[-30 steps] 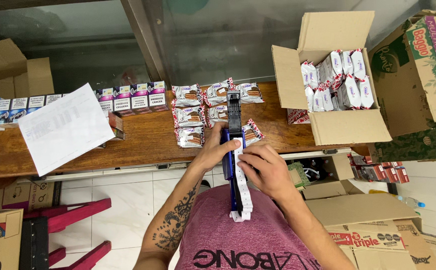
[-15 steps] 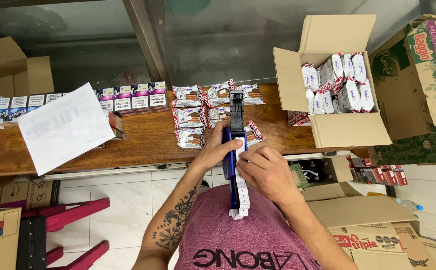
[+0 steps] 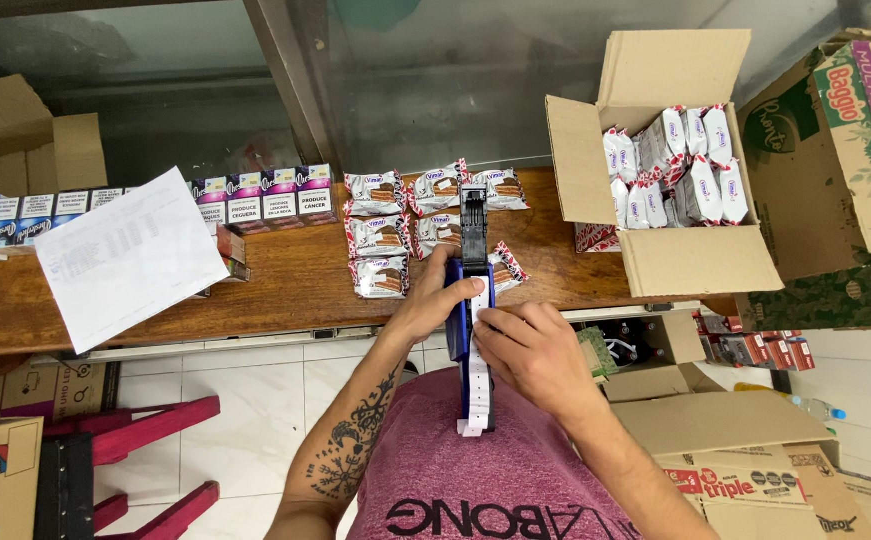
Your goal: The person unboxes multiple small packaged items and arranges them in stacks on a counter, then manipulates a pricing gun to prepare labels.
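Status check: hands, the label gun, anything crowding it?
Left hand grips the blue label gun. Right hand fingers press its white label strip. Snack packets lie beyond the gun's nose on the wooden counter.

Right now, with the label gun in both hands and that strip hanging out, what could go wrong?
The loose label strip trails down over the label gun under the right hand; it could crease or tear if pulled askew. The left hand grips near the strip, so labels may stick to fingers. The cardboard box overhangs the counter edge and might tip if bumped.
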